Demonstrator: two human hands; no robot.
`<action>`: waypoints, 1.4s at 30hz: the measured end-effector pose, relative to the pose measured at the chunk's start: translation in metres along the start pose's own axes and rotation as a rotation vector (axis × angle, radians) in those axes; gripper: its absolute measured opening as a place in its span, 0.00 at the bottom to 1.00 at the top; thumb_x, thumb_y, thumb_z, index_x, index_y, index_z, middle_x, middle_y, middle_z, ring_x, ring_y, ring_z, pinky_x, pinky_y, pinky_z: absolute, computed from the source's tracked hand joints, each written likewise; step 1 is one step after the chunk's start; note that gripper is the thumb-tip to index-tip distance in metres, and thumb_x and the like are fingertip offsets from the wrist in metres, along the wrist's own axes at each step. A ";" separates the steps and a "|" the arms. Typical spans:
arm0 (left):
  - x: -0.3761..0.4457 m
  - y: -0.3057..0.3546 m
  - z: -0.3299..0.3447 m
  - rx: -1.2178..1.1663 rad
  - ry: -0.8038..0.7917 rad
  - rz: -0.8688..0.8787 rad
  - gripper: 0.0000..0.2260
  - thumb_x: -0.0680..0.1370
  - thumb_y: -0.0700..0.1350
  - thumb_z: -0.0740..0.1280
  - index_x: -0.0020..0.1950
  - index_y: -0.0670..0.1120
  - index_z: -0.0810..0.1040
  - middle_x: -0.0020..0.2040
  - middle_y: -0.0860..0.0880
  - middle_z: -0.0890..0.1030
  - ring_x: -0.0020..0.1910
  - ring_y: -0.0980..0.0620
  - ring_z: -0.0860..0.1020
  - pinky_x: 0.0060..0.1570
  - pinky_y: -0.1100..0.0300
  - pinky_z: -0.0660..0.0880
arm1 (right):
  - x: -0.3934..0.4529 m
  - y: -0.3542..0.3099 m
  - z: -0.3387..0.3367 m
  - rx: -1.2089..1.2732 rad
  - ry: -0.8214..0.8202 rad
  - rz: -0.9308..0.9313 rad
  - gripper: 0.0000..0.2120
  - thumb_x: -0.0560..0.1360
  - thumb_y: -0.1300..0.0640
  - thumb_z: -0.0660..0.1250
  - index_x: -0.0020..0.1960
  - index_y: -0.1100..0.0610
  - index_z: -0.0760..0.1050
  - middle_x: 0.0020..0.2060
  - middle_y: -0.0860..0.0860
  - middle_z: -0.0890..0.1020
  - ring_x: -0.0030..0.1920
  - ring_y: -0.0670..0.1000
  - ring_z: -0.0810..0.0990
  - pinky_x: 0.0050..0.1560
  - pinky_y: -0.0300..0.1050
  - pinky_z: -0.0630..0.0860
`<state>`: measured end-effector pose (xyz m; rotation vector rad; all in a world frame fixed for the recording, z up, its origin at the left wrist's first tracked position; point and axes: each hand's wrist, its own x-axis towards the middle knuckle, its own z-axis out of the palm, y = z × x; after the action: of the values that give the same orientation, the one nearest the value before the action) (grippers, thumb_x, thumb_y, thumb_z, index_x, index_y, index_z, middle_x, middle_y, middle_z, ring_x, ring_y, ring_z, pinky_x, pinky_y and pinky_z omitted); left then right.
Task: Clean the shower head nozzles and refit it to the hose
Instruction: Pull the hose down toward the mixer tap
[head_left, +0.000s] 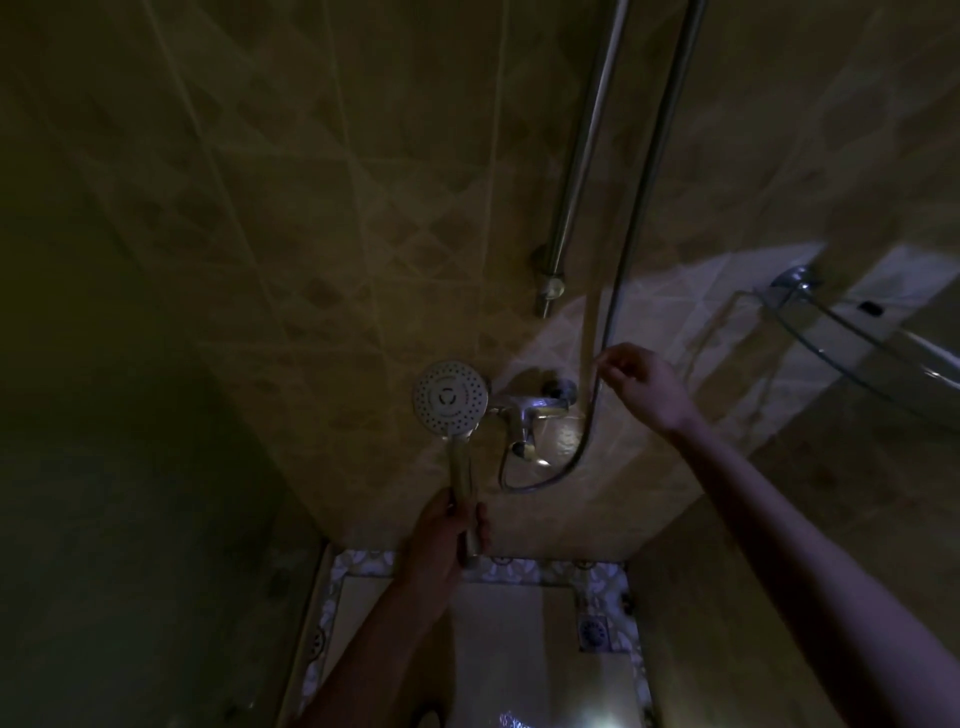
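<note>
In a dim shower stall, my left hand grips the handle of a round chrome shower head, held upright with its nozzle face turned toward me. My right hand reaches to the dark hose that hangs down the tiled wall, with fingertips pinched at the hose just right of the mixer tap. The hose loops below the tap and curves back up to it. The bottom end of the handle shows bare below my left hand, with no hose on it.
A chrome riser rail runs up the wall above the tap. A glass corner shelf sticks out at the right. A floor drain sits in the patterned floor border below. The left wall is in deep shadow.
</note>
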<state>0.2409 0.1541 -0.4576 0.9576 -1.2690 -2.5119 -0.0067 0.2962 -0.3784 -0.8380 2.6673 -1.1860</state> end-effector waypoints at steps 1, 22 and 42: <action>0.000 0.005 0.004 0.019 -0.005 0.040 0.08 0.79 0.32 0.55 0.46 0.40 0.71 0.35 0.43 0.74 0.23 0.55 0.74 0.22 0.64 0.69 | 0.001 -0.005 -0.009 -0.004 0.008 -0.017 0.05 0.76 0.59 0.65 0.50 0.53 0.79 0.45 0.51 0.83 0.45 0.51 0.81 0.48 0.50 0.77; -0.012 0.208 0.081 0.019 -0.169 0.574 0.05 0.78 0.35 0.59 0.47 0.40 0.74 0.30 0.47 0.77 0.25 0.54 0.75 0.24 0.63 0.72 | 0.093 -0.234 -0.200 0.366 0.334 -0.375 0.10 0.81 0.54 0.61 0.50 0.53 0.80 0.45 0.50 0.83 0.45 0.46 0.80 0.49 0.42 0.73; -0.019 0.255 0.112 0.029 -0.201 0.664 0.06 0.79 0.33 0.57 0.42 0.38 0.70 0.24 0.45 0.76 0.19 0.51 0.73 0.18 0.63 0.70 | 0.113 -0.275 -0.229 0.729 0.287 -0.269 0.19 0.79 0.50 0.65 0.34 0.60 0.76 0.27 0.54 0.74 0.26 0.49 0.69 0.28 0.44 0.68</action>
<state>0.1537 0.0769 -0.2042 0.2165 -1.3877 -2.0901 -0.0500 0.2374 -0.0105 -0.9395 2.0344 -2.2803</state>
